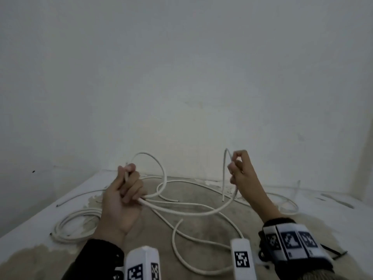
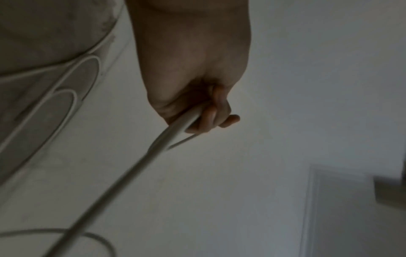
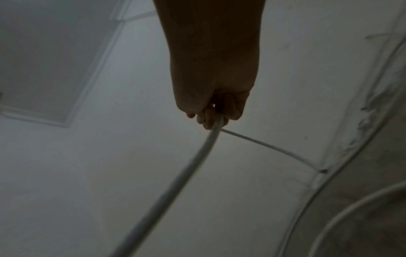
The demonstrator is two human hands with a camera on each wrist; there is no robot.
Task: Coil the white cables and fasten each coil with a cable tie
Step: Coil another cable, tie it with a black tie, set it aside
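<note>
A white cable [image 1: 201, 214] sags between my two raised hands above the worn surface. My left hand [image 1: 131, 186] grips it in a fist, and a loop [image 1: 145, 152] of it arches up and round beyond the fingers. My right hand [image 1: 235, 164] pinches the same cable near its end; the short free end [image 1: 223, 178] bends over and hangs down. The left wrist view has my left hand [image 2: 204, 118] curled round the cable [image 2: 175, 133]. Seen from the right wrist, my right hand [image 3: 211, 118] holds the cable [image 3: 197, 156].
A coiled white cable [image 1: 84, 212] lies on the surface at the left. Several loose white cables [image 1: 175, 245] sprawl across the middle and right. A thin black strip [image 1: 335, 253] lies by my right wrist. A white wall [image 1: 181, 77] rises close behind.
</note>
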